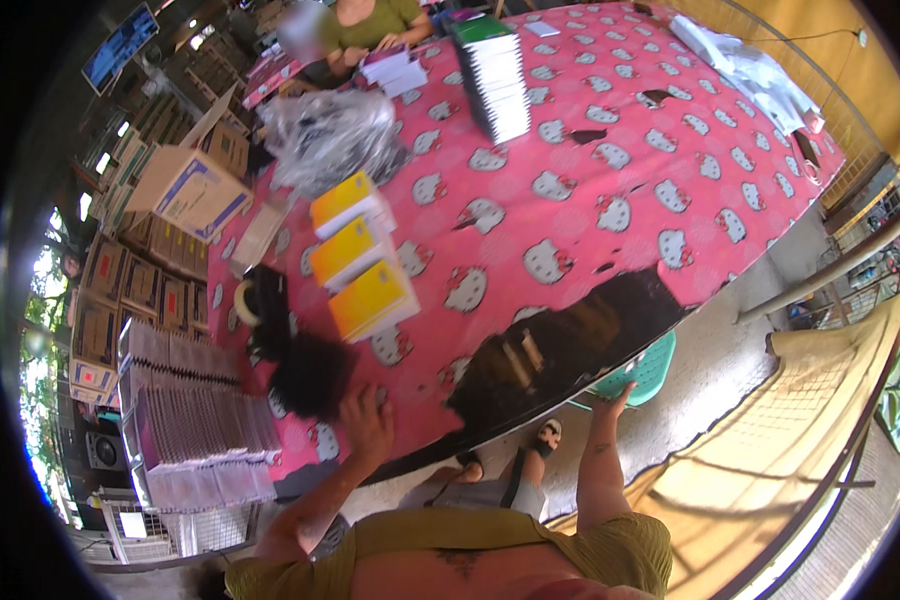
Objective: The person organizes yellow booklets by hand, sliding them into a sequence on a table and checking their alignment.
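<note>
On the pink table [610, 130], three yellow book stacks [360, 255].

You stand in a packing workshop: stacked cardboard boxes [135, 285] crowd the bench's left edge, notebook stacks [495, 75] across its pink cloth [610, 150].

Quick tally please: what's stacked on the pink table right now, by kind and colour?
Yellow book stacks: 3
Tall green-topped book stack: 1
Small white book pile by the other person: 1
Clear plastic bag bundle: 1
Dark bag near the left hand: 1
Total: 7
</note>
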The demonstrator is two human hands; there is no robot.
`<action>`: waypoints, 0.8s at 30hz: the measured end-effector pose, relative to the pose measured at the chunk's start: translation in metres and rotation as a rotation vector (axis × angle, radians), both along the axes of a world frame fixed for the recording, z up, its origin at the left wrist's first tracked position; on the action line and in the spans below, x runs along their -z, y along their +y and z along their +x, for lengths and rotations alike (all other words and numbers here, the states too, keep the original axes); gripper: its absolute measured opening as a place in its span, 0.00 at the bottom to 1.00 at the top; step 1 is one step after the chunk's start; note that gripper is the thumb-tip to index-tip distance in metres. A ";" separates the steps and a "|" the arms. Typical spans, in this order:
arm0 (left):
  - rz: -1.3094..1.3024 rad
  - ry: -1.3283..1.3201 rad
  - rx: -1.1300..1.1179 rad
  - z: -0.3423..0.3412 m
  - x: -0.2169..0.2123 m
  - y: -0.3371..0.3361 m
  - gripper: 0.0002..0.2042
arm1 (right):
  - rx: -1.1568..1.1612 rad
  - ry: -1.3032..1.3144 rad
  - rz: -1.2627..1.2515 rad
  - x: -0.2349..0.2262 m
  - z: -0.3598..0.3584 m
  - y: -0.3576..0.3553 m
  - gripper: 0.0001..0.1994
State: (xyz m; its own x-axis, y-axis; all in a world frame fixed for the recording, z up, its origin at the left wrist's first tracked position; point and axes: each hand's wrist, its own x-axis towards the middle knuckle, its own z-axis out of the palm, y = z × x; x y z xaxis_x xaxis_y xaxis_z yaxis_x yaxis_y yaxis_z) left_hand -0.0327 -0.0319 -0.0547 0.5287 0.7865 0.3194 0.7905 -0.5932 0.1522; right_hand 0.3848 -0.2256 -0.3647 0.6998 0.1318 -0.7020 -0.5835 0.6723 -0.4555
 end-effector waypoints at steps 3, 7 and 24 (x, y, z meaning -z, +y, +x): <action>0.013 0.018 0.042 0.011 -0.009 0.008 0.22 | -0.078 0.029 -0.047 0.004 -0.037 -0.049 0.40; -0.018 0.027 0.031 0.008 -0.014 0.006 0.22 | -0.308 0.131 -0.222 0.000 -0.109 -0.091 0.42; 0.038 0.054 0.084 0.019 -0.007 0.009 0.21 | -1.432 -0.435 -1.461 -0.046 -0.111 -0.135 0.57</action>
